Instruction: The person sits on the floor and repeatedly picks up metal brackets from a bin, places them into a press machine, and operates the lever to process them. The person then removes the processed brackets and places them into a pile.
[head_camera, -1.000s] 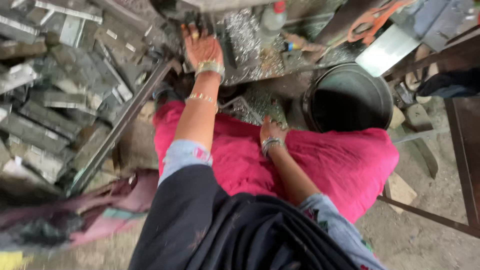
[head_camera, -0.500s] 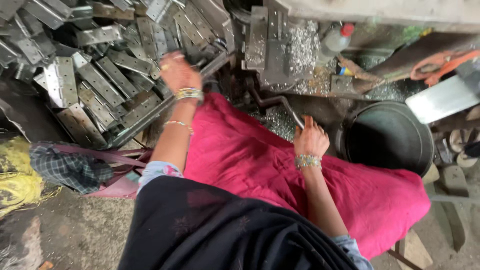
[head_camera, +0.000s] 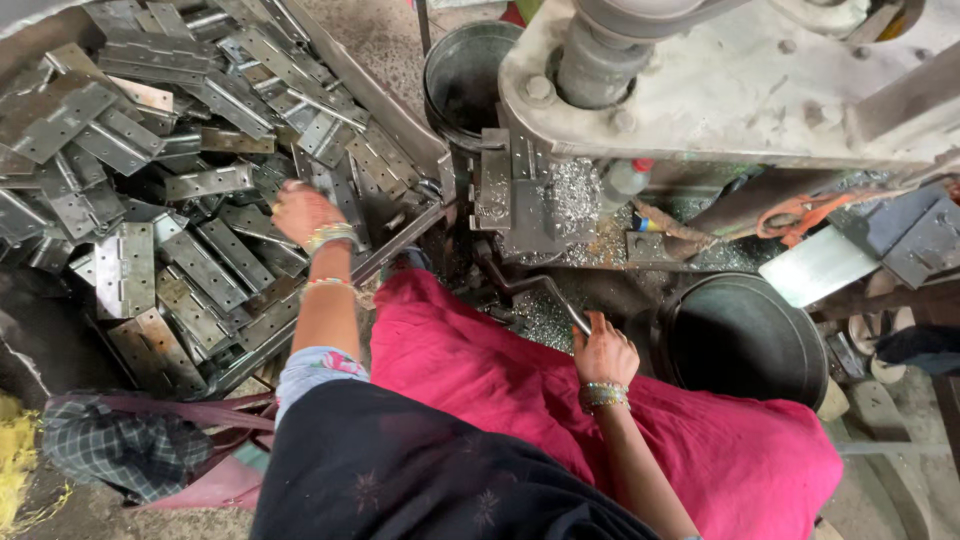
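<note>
Hinges of flat grey stamped steel (head_camera: 125, 268), each a pair of rectangular leaves on a knuckle, lie heaped in a loose pile that fills the floor at the person's left, held back along its near edge by a long steel angle bar (head_camera: 330, 300). The left hand (head_camera: 300, 208) reaches into the pile close to that bar, its knuckles up and fingers curled down among the pieces; whether the grip has closed on one cannot be told, since the fingertips are hidden. The right hand (head_camera: 603, 350) rests on the pink cloth over the lap (head_camera: 480, 370), fingers loosely bent and holding nothing, just beside a bent steel lever (head_camera: 540, 290) and a round black metal tub (head_camera: 745, 340). Judging by their look, the hinges are stiff, fairly heavy for their size, likely oily and sharp along the cut edges, and prone to flop open at the knuckle; taking one across both leaves, by the long sides, seems safest. Behind stands a grey press machine (head_camera: 720, 80) with metal shavings (head_camera: 570, 195) on its bed.
</note>
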